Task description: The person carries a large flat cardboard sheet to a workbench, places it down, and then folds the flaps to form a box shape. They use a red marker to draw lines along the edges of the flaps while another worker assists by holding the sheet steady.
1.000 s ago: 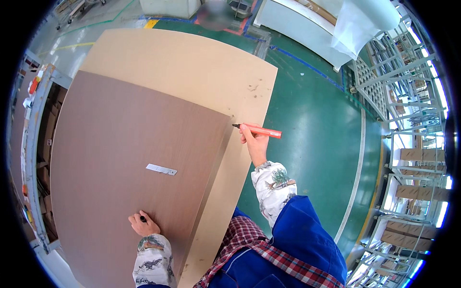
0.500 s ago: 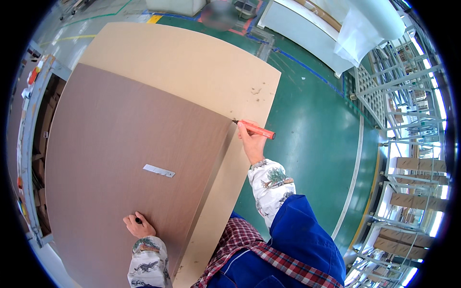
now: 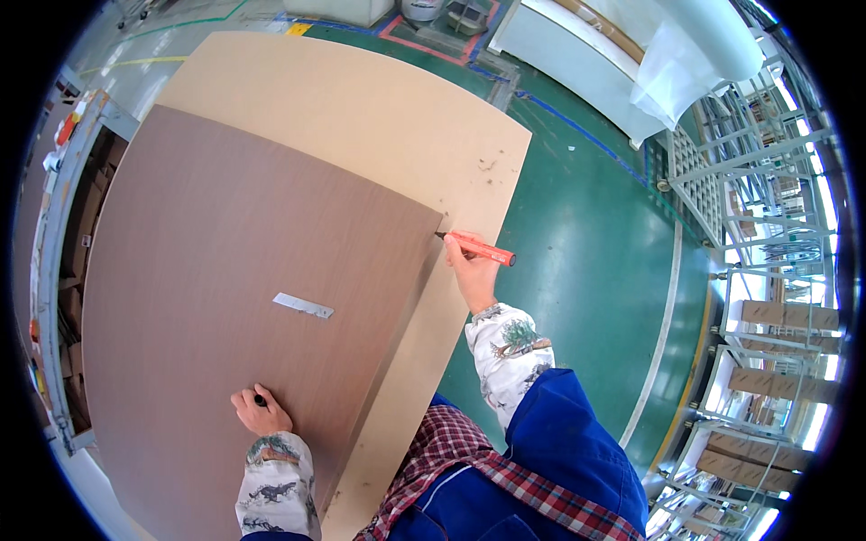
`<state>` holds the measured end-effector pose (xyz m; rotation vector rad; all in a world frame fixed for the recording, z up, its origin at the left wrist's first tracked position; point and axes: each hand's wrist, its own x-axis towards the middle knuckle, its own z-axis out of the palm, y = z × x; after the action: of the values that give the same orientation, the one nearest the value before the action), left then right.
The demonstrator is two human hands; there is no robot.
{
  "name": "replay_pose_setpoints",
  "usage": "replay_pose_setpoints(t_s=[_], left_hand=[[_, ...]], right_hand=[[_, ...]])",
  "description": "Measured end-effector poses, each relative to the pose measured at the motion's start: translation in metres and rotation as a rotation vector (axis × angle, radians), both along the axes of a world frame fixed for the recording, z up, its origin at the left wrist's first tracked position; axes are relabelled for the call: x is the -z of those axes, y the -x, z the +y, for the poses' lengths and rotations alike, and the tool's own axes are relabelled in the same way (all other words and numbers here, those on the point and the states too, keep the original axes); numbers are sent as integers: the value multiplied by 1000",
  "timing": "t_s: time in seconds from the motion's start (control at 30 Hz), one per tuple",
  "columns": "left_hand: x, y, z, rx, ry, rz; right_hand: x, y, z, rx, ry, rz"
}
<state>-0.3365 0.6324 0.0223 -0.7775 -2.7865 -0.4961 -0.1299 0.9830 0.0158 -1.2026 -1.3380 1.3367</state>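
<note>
A red marker [image 3: 485,248] with a dark tip is gripped in my right hand [image 3: 471,278]. Its tip is at the far right corner of the brown wood-grain panels [image 3: 216,243], touching or very close to them. Closed on a small black marker cap [image 3: 260,400], my left hand [image 3: 262,417] rests on the top panel, toward its near side. A thin, pale metallic-looking strip [image 3: 303,306] lies flat on that panel between my hands. Beneath the brown panels a larger tan board [image 3: 352,90] sticks out at the far and right sides.
A metal-framed cart [image 3: 56,225] with brown pieces inside stands at the left. Green floor [image 3: 586,270] runs along the right. Beyond it are racks with cardboard boxes [image 3: 776,383]. A white bench [image 3: 568,63] with a roll of film [image 3: 713,36] is at the far right.
My right hand and the marker have shifted slightly nearer, with the tip now a little below the panel's corner. My left hand stays on the panel with the cap.
</note>
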Motion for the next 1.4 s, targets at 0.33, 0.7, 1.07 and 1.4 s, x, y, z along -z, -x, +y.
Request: replay_pose_setpoints(t_s=[0.33, 0.7, 1.07, 1.4], left_hand=[[3, 1, -5, 0, -21, 47], [11, 4, -10, 92, -309, -116], [3, -34, -286, 240, -369, -221], [7, -32, -538, -182, -135, -11]], right_hand=[[-10, -2, -80, -18, 72, 106], [-5, 1, -196, -46, 80, 112], [-8, 1, -315, -37, 56, 106], [-7, 4, -414, -45, 84, 132]])
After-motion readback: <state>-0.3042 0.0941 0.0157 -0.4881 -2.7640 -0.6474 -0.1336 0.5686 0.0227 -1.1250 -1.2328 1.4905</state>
